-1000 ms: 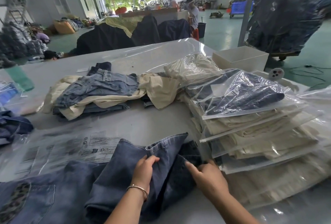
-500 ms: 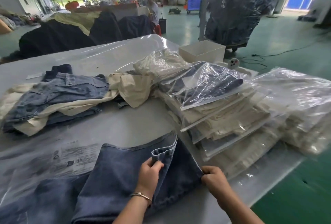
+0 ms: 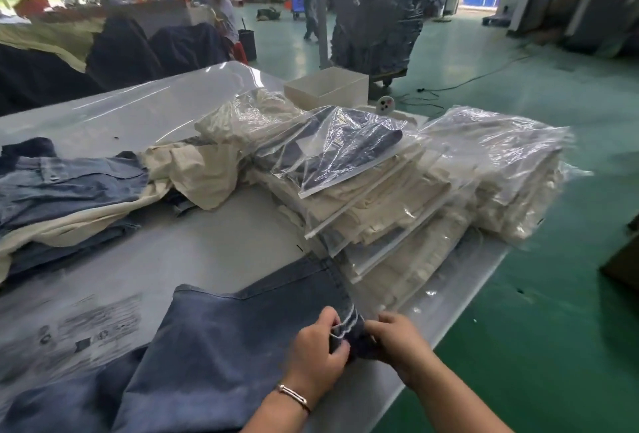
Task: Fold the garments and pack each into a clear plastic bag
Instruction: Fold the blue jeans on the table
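Note:
A pair of dark blue jeans (image 3: 221, 339) lies flat on the grey table (image 3: 214, 249) near its front edge. My left hand (image 3: 316, 353) and my right hand (image 3: 397, 341) both pinch the jeans' hem end at the right corner, close together. A clear plastic bag with printed text (image 3: 79, 332) lies under the jeans on the left. Behind them stands a stack of bagged garments (image 3: 366, 204), cream ones with a dark bagged pair on top.
Loose denim and cream garments (image 3: 86, 190) are heaped at the left. A second pile of bagged cream garments (image 3: 501, 169) sits at the table's right corner. A white box (image 3: 326, 90) stands behind. The table's edge and green floor (image 3: 518, 329) are right of my hands.
My hands have come together at the jeans' hem end, which now lies nearer the table's front right edge. The view has swung to the right.

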Tool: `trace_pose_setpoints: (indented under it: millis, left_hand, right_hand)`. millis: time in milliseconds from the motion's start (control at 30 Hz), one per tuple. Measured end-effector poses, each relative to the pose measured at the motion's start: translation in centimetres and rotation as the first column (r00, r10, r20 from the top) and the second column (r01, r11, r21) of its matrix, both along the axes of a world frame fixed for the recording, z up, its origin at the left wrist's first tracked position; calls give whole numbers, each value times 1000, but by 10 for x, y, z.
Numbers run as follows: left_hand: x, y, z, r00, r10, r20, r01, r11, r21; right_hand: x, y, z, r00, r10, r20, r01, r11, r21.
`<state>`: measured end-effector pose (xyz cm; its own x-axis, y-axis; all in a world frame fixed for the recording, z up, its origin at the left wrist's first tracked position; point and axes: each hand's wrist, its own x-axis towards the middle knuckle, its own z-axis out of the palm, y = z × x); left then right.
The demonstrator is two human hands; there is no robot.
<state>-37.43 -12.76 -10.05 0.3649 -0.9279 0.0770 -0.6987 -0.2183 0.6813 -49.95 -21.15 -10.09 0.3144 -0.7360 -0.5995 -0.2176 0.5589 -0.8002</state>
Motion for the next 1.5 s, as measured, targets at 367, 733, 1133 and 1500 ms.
trace_pose_setpoints:
  millis: [367,733,1133,1500]
  left_hand:
    - [89,14,104,750,513,-417,-644,424,-637]
    - [-1,-19,6,998,-28,-55,39,980,196]
    - [-6,-15,4,922,-352,163,298,911,285]
    - [2,5,-25,938,133,319,-216,946,243]
  right_hand:
    - [-7,9,-2,984,-152,97,154,988,-6]
    - [-2,10,-3,950,-250,187,175,923,343]
    - [1,12,-5,978,-161,135,135,974,180]
    - [-17,9,-2,985,105,138,-110,993,30]
